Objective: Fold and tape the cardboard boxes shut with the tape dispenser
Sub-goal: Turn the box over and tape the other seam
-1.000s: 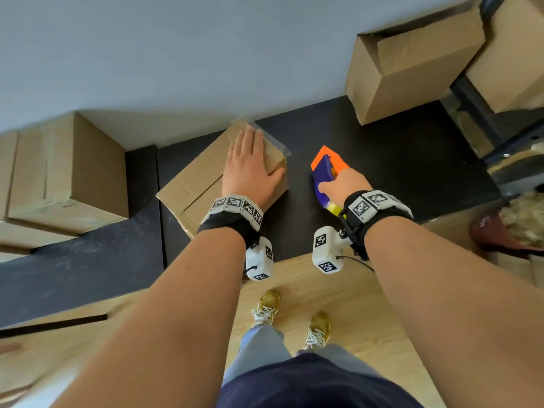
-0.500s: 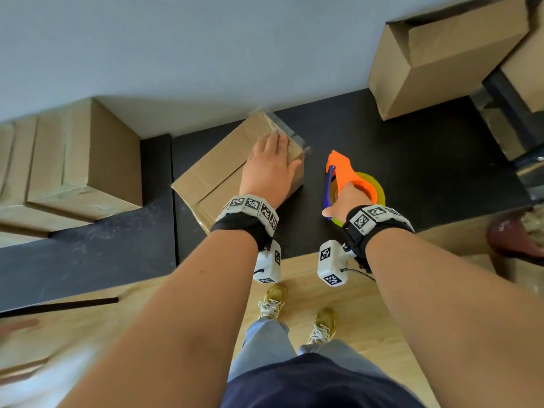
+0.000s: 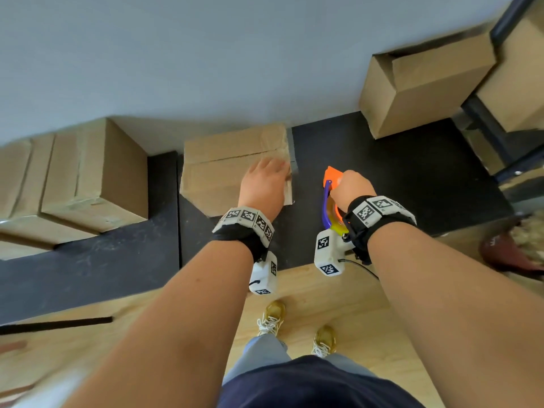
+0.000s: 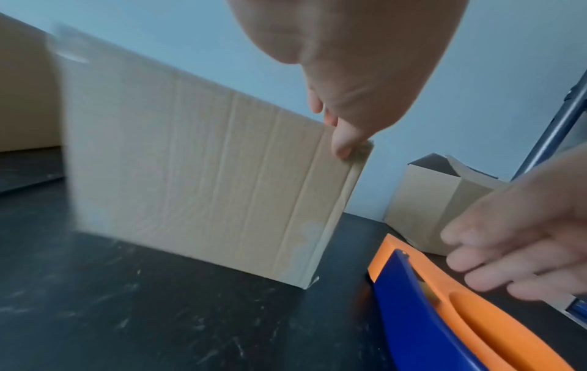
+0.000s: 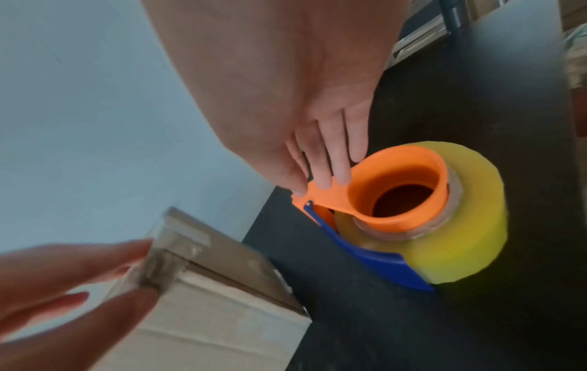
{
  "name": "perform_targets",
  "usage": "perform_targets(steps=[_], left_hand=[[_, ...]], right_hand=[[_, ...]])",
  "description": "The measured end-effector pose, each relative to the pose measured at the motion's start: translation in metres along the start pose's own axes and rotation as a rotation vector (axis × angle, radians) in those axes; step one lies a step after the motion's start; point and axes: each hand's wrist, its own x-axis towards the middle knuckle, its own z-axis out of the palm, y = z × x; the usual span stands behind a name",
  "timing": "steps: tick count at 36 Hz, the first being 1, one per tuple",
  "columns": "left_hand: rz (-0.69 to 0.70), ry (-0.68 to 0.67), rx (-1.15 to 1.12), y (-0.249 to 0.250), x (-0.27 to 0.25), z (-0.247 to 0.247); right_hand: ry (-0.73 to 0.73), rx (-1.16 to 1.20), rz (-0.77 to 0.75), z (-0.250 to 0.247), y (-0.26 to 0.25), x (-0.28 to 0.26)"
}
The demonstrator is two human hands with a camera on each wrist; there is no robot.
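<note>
1. We have our left hand (image 3: 265, 187) spread flat on top of the cardboard box (image 3: 229, 169) at the centre of the head view. The fingers lie straight and press down near its right edge, gripping nothing. In the left wrist view the fingertips (image 4: 341, 143) sit right on the box's top corner.

2. The box has turned! A second ago it sat diagonally on the black table (image 3: 382, 172); now its long edges run nearly level across the frame, with the flap seam showing from left to right.

3. Clear tape (image 5: 178, 241) shows wrapped over the right end of the box in the right wrist view, so that end looks sealed to us.

4. Our right hand (image 3: 351, 188) sits just right of centre on the tape dispenser (image 5: 397, 200). The straight fingers touch its orange frame; we see no closed grasp. The yellowish roll rests on the table beside the box, apart from it.

5. The dispenser has swung too: a moment ago its orange tip lay lower and flatter, now the hand covers more of it.

6. What it means, as we read it: the box is squared up for another strip, or to be set aside.

7. An open box (image 3: 426, 83) waits at upper right, closed boxes (image 3: 88, 178) at left.
</note>
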Motion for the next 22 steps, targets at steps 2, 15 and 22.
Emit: perform_targets(steps=[2, 15, 22], left_hand=[[0.046, 0.052, 0.021, -0.006, -0.005, 0.003], [-0.122, 0.035, -0.037, -0.011, -0.049, -0.006], [-0.148, 0.141, -0.107, -0.016, -0.063, 0.0]], right_hand=[[0.035, 0.01, -0.03, -0.003, -0.005, -0.002], [0.173, 0.259, -0.204, -0.01, -0.029, -0.011], [0.159, 0.275, -0.345, -0.01, -0.054, -0.013]])
